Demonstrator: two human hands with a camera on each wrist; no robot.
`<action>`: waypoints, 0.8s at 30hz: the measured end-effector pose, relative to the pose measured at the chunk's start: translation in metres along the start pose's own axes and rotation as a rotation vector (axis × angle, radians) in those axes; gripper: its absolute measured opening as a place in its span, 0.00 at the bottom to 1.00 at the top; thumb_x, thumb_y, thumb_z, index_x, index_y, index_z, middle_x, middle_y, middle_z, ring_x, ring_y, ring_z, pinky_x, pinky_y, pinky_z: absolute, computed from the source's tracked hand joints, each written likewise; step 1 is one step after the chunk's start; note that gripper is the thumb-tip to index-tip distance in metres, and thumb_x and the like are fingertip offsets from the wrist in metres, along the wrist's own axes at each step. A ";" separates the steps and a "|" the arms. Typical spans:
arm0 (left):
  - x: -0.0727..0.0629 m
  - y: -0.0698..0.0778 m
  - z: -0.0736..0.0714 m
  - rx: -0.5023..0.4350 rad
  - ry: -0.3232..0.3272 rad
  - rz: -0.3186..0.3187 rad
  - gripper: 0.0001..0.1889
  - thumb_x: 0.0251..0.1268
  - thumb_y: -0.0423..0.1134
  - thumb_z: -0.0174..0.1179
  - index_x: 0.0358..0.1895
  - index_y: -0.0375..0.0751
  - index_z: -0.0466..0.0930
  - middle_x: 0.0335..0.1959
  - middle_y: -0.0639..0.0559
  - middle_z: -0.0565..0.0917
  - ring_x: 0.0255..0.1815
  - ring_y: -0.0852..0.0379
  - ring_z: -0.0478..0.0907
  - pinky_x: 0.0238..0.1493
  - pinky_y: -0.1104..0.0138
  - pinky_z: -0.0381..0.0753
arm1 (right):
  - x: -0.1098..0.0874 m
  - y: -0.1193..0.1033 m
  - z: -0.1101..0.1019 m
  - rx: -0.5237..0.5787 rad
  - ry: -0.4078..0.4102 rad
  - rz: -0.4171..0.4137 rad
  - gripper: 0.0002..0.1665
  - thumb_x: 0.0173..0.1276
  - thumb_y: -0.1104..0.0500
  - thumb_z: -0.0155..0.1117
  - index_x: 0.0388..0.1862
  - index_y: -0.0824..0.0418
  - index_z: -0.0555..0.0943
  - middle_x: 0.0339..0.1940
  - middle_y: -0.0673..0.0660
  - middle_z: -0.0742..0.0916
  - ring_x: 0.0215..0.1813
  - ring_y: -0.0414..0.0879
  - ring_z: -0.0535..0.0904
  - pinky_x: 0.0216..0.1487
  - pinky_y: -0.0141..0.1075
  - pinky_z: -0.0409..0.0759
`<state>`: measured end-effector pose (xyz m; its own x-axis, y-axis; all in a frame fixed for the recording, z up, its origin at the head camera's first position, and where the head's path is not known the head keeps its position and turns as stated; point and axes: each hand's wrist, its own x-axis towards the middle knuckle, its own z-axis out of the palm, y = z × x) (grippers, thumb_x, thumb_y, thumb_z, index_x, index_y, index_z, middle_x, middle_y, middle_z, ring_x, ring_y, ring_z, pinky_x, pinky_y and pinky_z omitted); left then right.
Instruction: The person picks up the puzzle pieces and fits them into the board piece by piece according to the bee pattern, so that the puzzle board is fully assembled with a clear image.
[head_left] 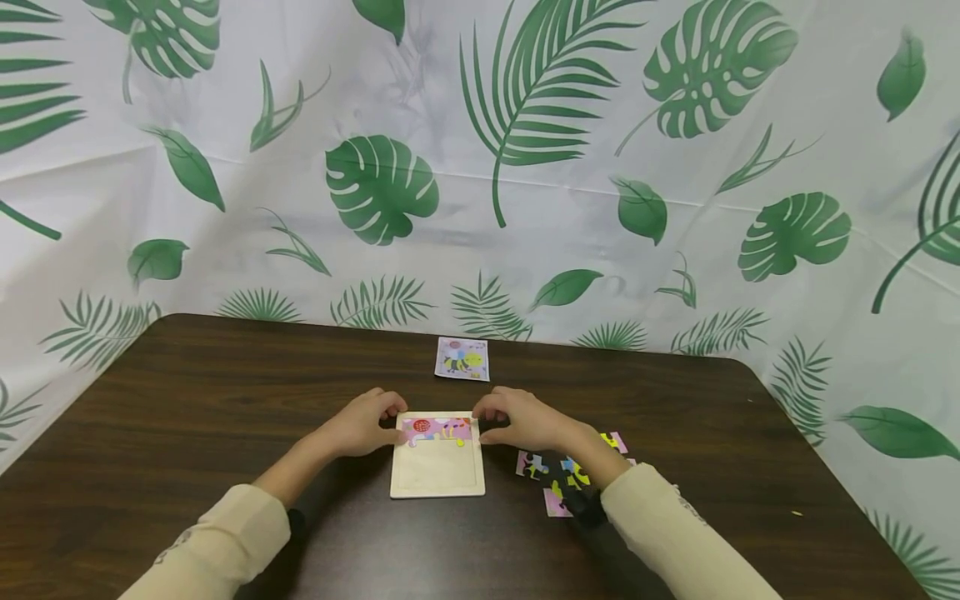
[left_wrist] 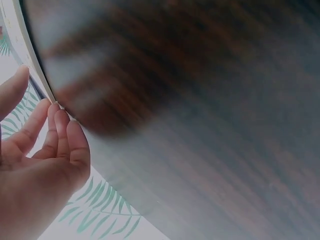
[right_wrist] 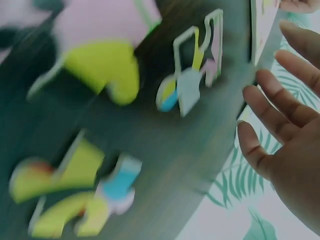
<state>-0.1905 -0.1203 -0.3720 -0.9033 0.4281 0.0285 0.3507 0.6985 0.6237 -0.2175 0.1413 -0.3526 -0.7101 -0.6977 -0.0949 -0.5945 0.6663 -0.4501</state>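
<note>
A square wooden puzzle tray point(head_left: 438, 471) lies on the table, with a joined strip of pink puzzle pieces point(head_left: 438, 428) along its far side. My left hand point(head_left: 363, 423) holds the tray's left edge near the far corner, thumb and fingers bent about the rim; its curled fingertips point(left_wrist: 55, 106) touch the edge in the left wrist view. At the far right corner is my right hand point(head_left: 522, 421). Its fingers point(right_wrist: 280, 110) look loosely bent and spread in the right wrist view, close to the tray. Whether they touch it, I cannot tell.
Several loose puzzle pieces point(head_left: 555, 502) lie right of the tray, partly hidden under the right forearm. A square picture card point(head_left: 462, 359) with a bee lies beyond the tray. The dark wooden table point(head_left: 225, 375) meets a leaf-patterned cloth point(head_left: 420, 275) behind.
</note>
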 end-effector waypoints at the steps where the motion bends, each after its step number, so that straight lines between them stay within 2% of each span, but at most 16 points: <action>1: 0.000 0.000 0.000 -0.001 -0.003 0.002 0.16 0.51 0.34 0.66 0.42 0.33 0.75 0.35 0.47 0.73 0.40 0.49 0.71 0.43 0.58 0.71 | -0.003 0.001 -0.002 -0.008 -0.002 -0.009 0.16 0.59 0.56 0.66 0.45 0.60 0.79 0.36 0.53 0.77 0.40 0.47 0.72 0.41 0.37 0.71; 7: -0.004 -0.001 -0.004 -0.013 -0.011 0.009 0.16 0.51 0.34 0.66 0.43 0.33 0.75 0.35 0.47 0.72 0.40 0.49 0.71 0.45 0.57 0.71 | -0.027 0.014 -0.009 -0.024 -0.003 -0.041 0.14 0.59 0.55 0.66 0.40 0.60 0.80 0.37 0.51 0.79 0.39 0.46 0.73 0.41 0.37 0.73; 13: -0.007 -0.002 -0.005 -0.029 -0.015 0.002 0.16 0.52 0.34 0.65 0.44 0.32 0.74 0.36 0.47 0.72 0.40 0.49 0.71 0.45 0.57 0.71 | -0.049 0.024 -0.009 -0.007 -0.008 -0.028 0.12 0.58 0.55 0.67 0.37 0.60 0.79 0.35 0.49 0.78 0.37 0.43 0.72 0.40 0.37 0.73; 20: -0.007 -0.002 -0.004 -0.025 -0.009 0.010 0.16 0.52 0.33 0.65 0.44 0.32 0.74 0.36 0.47 0.72 0.40 0.49 0.71 0.44 0.57 0.71 | -0.065 0.027 -0.001 -0.039 0.032 -0.029 0.13 0.57 0.53 0.68 0.35 0.59 0.79 0.34 0.48 0.77 0.37 0.43 0.72 0.39 0.37 0.72; 24: -0.007 -0.002 -0.004 -0.026 -0.006 0.013 0.16 0.52 0.32 0.65 0.44 0.32 0.74 0.36 0.47 0.72 0.40 0.50 0.71 0.44 0.57 0.71 | -0.070 0.027 0.005 -0.065 0.056 -0.001 0.14 0.55 0.51 0.69 0.35 0.57 0.78 0.34 0.47 0.76 0.39 0.43 0.71 0.40 0.41 0.67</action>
<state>-0.1861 -0.1267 -0.3707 -0.8971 0.4407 0.0326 0.3563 0.6777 0.6432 -0.1821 0.2065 -0.3622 -0.7280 -0.6841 -0.0442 -0.6174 0.6823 -0.3914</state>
